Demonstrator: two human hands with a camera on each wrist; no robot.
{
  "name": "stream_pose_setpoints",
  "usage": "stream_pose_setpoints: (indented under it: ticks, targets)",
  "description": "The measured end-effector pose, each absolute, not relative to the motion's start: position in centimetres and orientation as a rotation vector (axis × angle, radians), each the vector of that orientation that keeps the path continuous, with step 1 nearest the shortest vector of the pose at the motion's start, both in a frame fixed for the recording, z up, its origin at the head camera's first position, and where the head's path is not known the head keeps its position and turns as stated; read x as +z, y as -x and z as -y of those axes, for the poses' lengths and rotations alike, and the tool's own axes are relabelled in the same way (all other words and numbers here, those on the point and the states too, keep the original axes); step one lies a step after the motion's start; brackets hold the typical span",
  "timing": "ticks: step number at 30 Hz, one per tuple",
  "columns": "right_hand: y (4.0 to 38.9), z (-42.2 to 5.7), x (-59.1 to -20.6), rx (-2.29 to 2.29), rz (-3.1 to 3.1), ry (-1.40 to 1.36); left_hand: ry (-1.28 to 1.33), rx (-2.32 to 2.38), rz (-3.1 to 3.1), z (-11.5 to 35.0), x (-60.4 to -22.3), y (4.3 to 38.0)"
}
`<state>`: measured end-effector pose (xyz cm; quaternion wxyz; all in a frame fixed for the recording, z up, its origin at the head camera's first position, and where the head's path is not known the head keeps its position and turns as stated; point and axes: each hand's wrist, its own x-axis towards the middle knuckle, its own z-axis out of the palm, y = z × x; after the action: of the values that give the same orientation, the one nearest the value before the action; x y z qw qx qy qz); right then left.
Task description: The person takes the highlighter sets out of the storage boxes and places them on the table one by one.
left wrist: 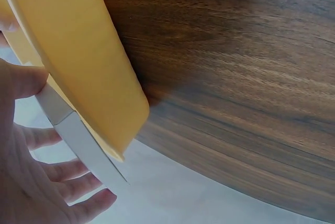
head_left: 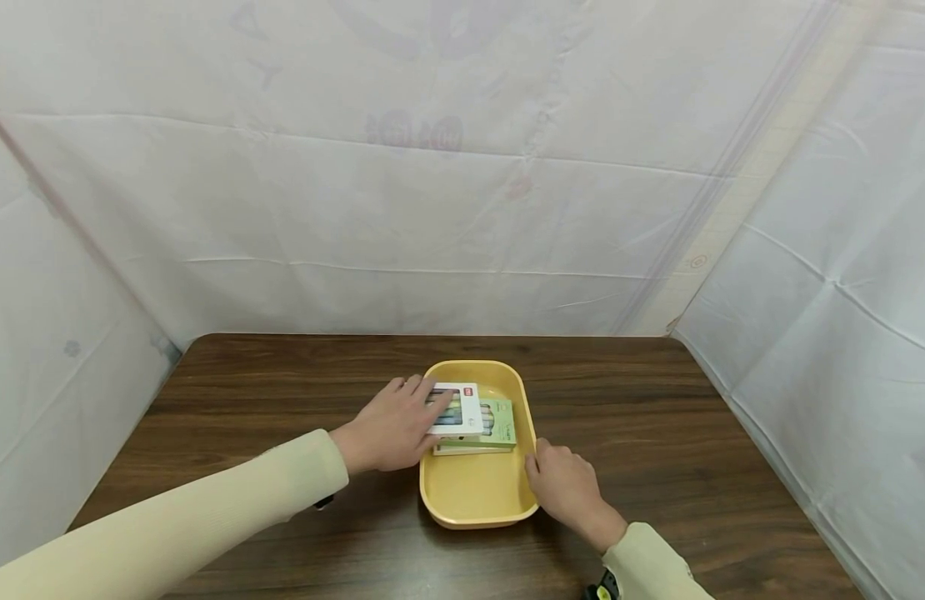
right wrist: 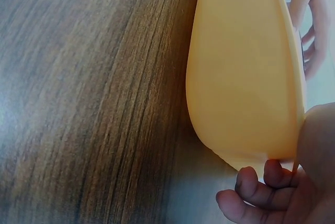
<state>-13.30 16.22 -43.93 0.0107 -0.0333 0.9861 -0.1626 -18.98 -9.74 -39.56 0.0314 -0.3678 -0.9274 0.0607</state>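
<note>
Gripping a white box (head_left: 465, 410), L hand (head_left: 393, 423) is part open: thumb at box's near edge, other fingers spread over its L side. R hand (head_left: 567, 485) is curled round R rim of a yellow tray (head_left: 477, 493), thumb over rim, fingers bent outside. White box has a window w/ dark & colored sticks, plus small red label nr far R corner. It's in tray's far half, L side by the rim, lapping over a green box (head_left: 502, 422) w/ sticks on its front too; can't tell if it rests on that or sits just above. Tray's on a dark brown wood table (head_left: 297, 383). Pale sleeves (head_left: 207, 517) on both arms, black strap (head_left: 609, 583) at R wrist. White sheet (head_left: 432, 217) w/ faint prints hangs behind table.
</note>
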Motion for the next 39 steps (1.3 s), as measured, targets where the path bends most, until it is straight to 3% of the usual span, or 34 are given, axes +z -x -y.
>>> stream_pose_setpoints:
  ticks: [39]
  targets:
    - [13.3, -16.1, -44.0, -0.505, -3.08, 0.096, 1.055, 0.114, 2.892, 11.7, -39.3, 18.6]
